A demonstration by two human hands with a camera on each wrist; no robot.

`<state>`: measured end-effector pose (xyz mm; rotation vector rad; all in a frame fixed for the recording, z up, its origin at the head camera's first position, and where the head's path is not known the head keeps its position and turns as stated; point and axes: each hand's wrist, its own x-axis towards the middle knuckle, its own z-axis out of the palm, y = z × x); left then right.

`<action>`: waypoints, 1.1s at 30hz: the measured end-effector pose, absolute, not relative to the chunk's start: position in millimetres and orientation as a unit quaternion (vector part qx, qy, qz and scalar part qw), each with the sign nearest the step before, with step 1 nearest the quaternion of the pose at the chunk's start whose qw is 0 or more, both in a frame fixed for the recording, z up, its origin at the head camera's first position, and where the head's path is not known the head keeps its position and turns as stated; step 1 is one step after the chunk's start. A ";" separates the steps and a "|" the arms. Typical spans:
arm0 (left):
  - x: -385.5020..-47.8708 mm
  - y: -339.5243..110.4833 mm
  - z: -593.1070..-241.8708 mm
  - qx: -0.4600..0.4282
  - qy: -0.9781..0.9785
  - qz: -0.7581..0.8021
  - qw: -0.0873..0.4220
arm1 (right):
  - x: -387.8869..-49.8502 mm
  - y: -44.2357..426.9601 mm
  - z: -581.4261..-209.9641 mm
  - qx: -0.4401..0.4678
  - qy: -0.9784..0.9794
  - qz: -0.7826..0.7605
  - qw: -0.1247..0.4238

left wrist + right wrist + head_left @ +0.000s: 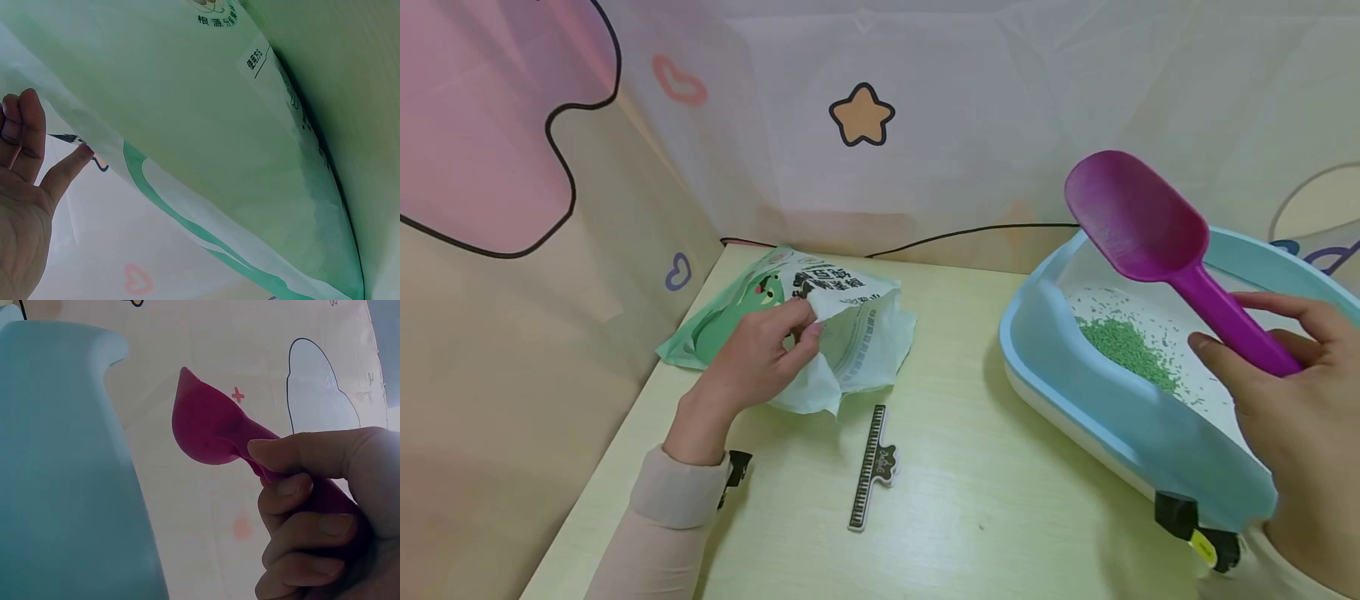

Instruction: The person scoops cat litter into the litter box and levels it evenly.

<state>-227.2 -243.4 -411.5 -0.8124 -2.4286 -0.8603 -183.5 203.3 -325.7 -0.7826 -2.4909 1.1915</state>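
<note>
In the head view my left hand (760,354) pinches the upper edge of a green and white printed plastic bag (861,337), which lies on the table with its mouth gaping toward the front. From the left wrist, the thumb touches the rim of the bag (187,112). My right hand (1303,400) grips a purple scoop (1138,221) by its handle, raised over a blue and white litter box (1075,400). The scoop's bowl looks bare. Green pellets (1123,350) lie heaped inside the box, with small grains scattered around them.
A black and white clip (871,467) patterned like piano keys lies on the pale table (970,517), in front of the bag. A printed cloth backdrop (940,167) rises behind the table and along its left side.
</note>
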 end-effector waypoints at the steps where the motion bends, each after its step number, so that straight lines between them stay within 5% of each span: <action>1: -227.2 -243.6 -411.5 -0.294 -0.877 -0.311 0.219 | -183.3 202.3 -325.4 -0.268 -0.859 0.415 0.135; 10: -227.4 -243.5 -411.3 -0.295 -0.878 -0.309 0.217 | -180.2 196.9 -322.4 -0.248 -0.868 0.411 0.128; 22: -227.8 -244.0 -411.4 -0.294 -0.877 -0.310 0.219 | -178.8 187.3 -328.8 -0.117 -0.892 0.386 0.203; 33: -227.6 -244.0 -411.5 -0.297 -0.876 -0.311 0.217 | -175.1 176.4 -330.9 -0.032 -0.906 0.374 0.194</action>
